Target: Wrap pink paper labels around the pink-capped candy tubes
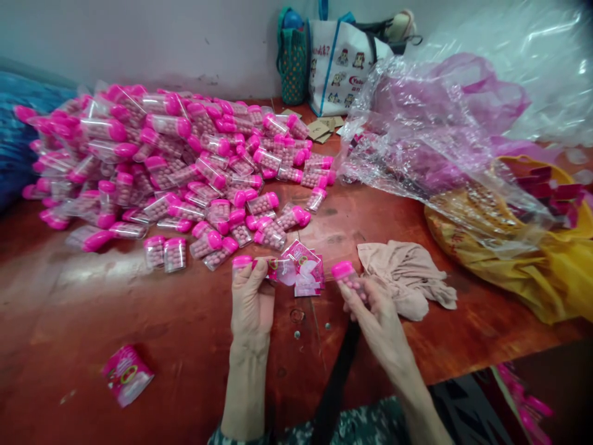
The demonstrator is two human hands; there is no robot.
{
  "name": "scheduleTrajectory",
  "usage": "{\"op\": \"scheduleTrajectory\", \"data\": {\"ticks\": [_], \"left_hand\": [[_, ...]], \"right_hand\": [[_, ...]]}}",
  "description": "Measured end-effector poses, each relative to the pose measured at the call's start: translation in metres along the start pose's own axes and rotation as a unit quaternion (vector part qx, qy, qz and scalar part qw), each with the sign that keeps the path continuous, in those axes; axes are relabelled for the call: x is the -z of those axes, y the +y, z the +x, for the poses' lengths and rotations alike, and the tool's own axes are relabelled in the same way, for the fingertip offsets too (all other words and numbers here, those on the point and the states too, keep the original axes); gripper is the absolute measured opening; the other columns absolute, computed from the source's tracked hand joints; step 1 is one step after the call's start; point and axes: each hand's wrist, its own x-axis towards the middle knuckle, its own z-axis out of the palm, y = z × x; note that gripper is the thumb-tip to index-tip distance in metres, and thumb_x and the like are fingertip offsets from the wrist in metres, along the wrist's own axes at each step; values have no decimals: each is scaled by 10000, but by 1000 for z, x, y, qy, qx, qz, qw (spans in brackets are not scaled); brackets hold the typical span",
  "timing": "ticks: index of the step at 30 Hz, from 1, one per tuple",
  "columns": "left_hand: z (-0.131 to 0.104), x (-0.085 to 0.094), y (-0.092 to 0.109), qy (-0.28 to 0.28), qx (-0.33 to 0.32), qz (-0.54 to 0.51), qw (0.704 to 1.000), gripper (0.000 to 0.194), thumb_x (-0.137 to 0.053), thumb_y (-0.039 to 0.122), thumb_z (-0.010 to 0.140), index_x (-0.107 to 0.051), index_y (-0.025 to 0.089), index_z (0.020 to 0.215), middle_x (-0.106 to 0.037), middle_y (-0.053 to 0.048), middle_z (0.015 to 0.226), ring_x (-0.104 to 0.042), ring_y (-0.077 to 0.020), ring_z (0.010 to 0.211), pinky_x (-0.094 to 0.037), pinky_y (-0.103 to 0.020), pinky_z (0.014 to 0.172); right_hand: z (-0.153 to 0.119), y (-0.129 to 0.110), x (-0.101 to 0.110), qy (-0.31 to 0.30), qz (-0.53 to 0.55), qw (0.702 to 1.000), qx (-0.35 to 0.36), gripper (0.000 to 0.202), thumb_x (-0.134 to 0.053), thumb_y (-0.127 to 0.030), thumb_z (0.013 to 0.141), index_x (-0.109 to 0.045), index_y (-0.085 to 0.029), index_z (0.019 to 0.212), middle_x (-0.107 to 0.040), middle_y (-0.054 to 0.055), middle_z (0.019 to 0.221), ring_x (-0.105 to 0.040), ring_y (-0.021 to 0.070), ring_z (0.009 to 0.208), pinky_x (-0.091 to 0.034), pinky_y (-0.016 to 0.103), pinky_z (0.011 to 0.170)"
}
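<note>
At frame centre, the left hand (254, 295) pinched a capped jar (240, 262), the right hand (376, 307) a second jar (346, 275); slack grip risked dropping either.

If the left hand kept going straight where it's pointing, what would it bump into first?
Probably the pink-capped bottles at the pile's front edge, though depth is hard to judge.

Left hand (252, 298) upright, fingers (260, 269) pinched; right hand (376, 307) tilted leftward, fingers curled; forearms (244, 383) bare.

Dim, cool light; glints on crumpled plastic (407, 133); outer edges stretched, blurred.
</note>
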Motion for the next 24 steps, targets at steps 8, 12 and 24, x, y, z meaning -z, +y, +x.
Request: {"op": "scheduleTrajectory", "data": {"ticks": [8,12,24], "left_hand": [[-6,-2,-7,-80,-8,93,992,105,-723,228,618,-702,147,682,-683,-2,674,-590,-90,626,-472,-188,624],[-7,-1,-8,-107,-13,97,989,79,-703,215,644,-703,154,693,-675,-3,694,-579,-90,661,-456,-185,654],[-9,-2,-3,-148,3,162,976,93,-668,209,673,-705,133,712,-642,-43,743,-544,-127,674,-428,-220,638]], "right_hand": [[-14,-54,-6,-127,155,978,-57,249,-447,-397,865,-512,-175,774,-415,-44,622,-359,78,547,-296,196,493],[-12,-50,-10,-139,158,975,-65,254,-451,-399,864,-505,-172,766,-381,-51,609,-330,77,540,-270,203,486],[0,-39,3,-206,199,955,-73,235,-508,-377,833,-607,-166,852,-446,-26,651,-335,84,557,-243,209,483]]}}
